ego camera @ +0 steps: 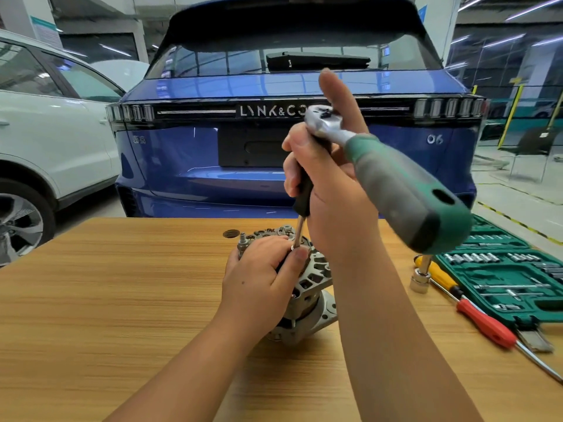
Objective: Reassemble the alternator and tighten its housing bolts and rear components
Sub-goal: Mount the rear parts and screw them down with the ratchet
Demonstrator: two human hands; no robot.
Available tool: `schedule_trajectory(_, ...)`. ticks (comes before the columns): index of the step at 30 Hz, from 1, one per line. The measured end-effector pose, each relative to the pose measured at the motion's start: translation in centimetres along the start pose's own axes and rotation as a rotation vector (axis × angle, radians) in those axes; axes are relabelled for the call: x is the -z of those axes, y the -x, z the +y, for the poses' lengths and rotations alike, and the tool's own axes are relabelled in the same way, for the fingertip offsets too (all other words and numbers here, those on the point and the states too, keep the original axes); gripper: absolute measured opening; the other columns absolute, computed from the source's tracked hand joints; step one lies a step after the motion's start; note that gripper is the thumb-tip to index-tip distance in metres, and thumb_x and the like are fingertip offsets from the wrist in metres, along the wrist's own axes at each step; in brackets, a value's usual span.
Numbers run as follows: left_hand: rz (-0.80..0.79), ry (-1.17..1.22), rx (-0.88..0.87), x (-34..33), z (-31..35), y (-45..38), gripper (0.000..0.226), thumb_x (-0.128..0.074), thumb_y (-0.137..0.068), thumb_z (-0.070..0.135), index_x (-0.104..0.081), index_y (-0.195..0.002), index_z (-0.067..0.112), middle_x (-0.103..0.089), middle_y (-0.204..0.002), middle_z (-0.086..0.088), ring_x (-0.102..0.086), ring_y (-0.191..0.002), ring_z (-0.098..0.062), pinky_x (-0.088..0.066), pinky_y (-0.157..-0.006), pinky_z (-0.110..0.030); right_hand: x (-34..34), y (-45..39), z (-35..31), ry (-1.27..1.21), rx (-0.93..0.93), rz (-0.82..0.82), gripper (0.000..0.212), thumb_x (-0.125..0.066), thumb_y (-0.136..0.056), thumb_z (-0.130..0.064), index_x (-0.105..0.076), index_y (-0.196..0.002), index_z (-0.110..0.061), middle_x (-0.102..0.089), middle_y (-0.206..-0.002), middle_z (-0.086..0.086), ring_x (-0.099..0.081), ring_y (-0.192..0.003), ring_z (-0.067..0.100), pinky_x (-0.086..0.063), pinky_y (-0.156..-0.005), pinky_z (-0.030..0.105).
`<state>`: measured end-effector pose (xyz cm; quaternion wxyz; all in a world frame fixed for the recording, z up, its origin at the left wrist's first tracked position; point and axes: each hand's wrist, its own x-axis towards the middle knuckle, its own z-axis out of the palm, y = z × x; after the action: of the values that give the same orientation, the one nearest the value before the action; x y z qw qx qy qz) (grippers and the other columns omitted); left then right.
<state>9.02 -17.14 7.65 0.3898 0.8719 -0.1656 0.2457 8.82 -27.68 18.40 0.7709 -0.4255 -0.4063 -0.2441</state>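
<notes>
The grey alternator (313, 287) stands on the wooden table (91, 300), rear side up. My left hand (262, 275) grips its top and pinches the lower end of a thin extension bar (300, 229). My right hand (323, 184) is raised above it, fingers curled round the bar's black upper part, thumb pointing up. A ratchet with a green and grey handle (405, 190) sits on top of the bar, its chrome head (323, 120) at my fingers and its handle pointing toward me and right.
A green socket set case (505, 269) lies open at the right. Beside it lie a yellow-handled tool with a socket (422, 277) and a red-handled screwdriver (484, 325). A blue car (274, 153) stands behind the table, a white car (45, 141) at left.
</notes>
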Motion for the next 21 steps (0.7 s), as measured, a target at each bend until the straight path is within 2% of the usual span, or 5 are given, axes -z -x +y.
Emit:
schedule_trajectory(4,0.003,0.011,-0.012,0.0,0.1,-0.1,0.036,-0.037,-0.106,0.050,-0.047,-0.073,0.054,-0.052,-0.087,0.038,-0.046,-0.086,0.011,-0.030,-0.108,-0.052,0.2,-0.5,-0.3,-0.220,-0.184,-0.008,0.036,-0.052,-0.086,-0.016,-0.058,-0.121,-0.024,-0.057,-0.076,0.018,-0.048,-0.056,0.020,-0.039,-0.051,0.026)
schedule_trajectory(8,0.029,0.030,-0.033,-0.2,-0.2,0.0,0.040,-0.035,-0.103,0.055,-0.049,-0.069,0.039,-0.056,-0.086,0.030,-0.049,-0.089,0.007,-0.033,-0.106,-0.054,0.3,-0.7,-0.4,-0.210,-0.240,0.030,0.040,-0.038,-0.092,-0.042,-0.058,-0.121,-0.023,-0.057,-0.078,0.011,-0.046,-0.058,0.021,-0.041,-0.050,0.025)
schedule_trajectory(12,-0.004,0.005,-0.030,-0.2,-0.2,0.0,0.054,-0.023,-0.096,0.064,-0.065,-0.087,0.033,-0.064,-0.094,0.023,-0.049,-0.105,0.008,-0.030,-0.112,-0.052,-0.1,-0.1,-0.4,-0.048,-0.238,0.136,0.031,-0.054,-0.093,-0.035,-0.057,-0.117,-0.016,-0.060,-0.077,0.000,-0.052,-0.059,0.013,-0.042,-0.055,0.025)
schedule_trajectory(16,-0.019,0.015,0.002,-0.1,-0.1,0.0,0.041,-0.030,-0.097,0.060,-0.061,-0.082,0.039,-0.063,-0.099,0.026,-0.048,-0.110,0.010,-0.018,-0.119,-0.054,0.1,-0.1,-0.4,0.127,-0.150,0.313,0.016,-0.068,-0.097,-0.018,-0.064,-0.082,-0.013,-0.045,-0.062,-0.003,-0.035,-0.051,0.013,-0.030,-0.047,0.025)
schedule_trajectory(21,-0.032,0.016,0.001,0.1,-0.2,-0.2,0.059,-0.023,-0.093,0.068,-0.070,-0.099,0.033,-0.065,-0.106,0.026,-0.045,-0.116,0.012,-0.021,-0.117,-0.057,0.9,-0.3,-0.6,-0.153,-0.313,0.016,0.013,-0.062,-0.094,-0.014,-0.063,-0.107,-0.018,-0.056,-0.076,-0.002,-0.048,-0.060,0.011,-0.041,-0.057,0.021)
